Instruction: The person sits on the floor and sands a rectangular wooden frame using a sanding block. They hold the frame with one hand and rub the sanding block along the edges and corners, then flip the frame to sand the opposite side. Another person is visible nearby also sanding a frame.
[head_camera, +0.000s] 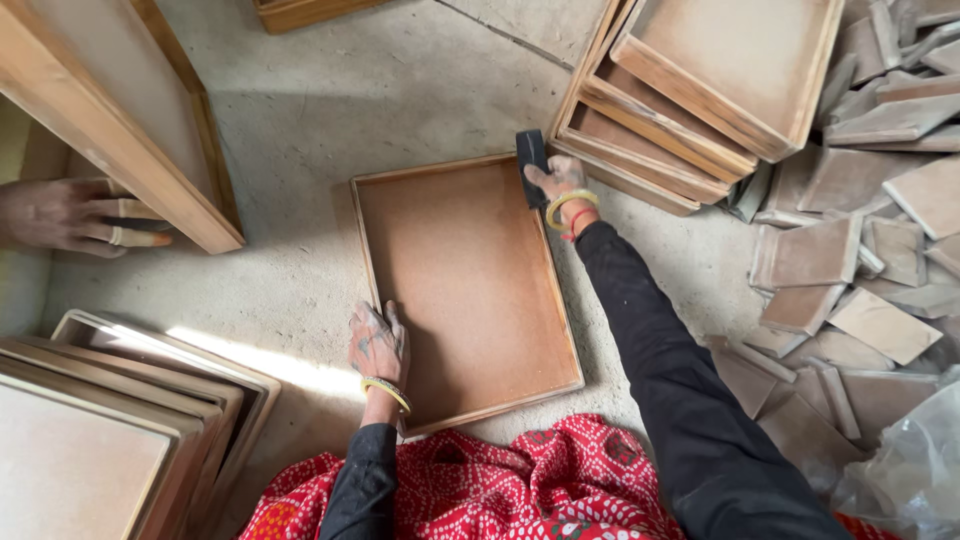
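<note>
other person's hand (60, 215) far left by a leaning wooden frame (120, 130). left hand (378, 345) flat, fingers spread, on left rim of wooden tray (470, 290) lying on concrete floor (300, 120). right hand (558, 182) w/ fingers wrapped round dark sanding block (531, 160) at tray's top-right corner. stacked trays (690, 90) & loose boards (860, 250) at right.

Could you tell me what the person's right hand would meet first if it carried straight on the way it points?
Probably the stack of shallow wooden trays: the right hand, gripping a dark block, points up-frame toward its near edge.
</note>
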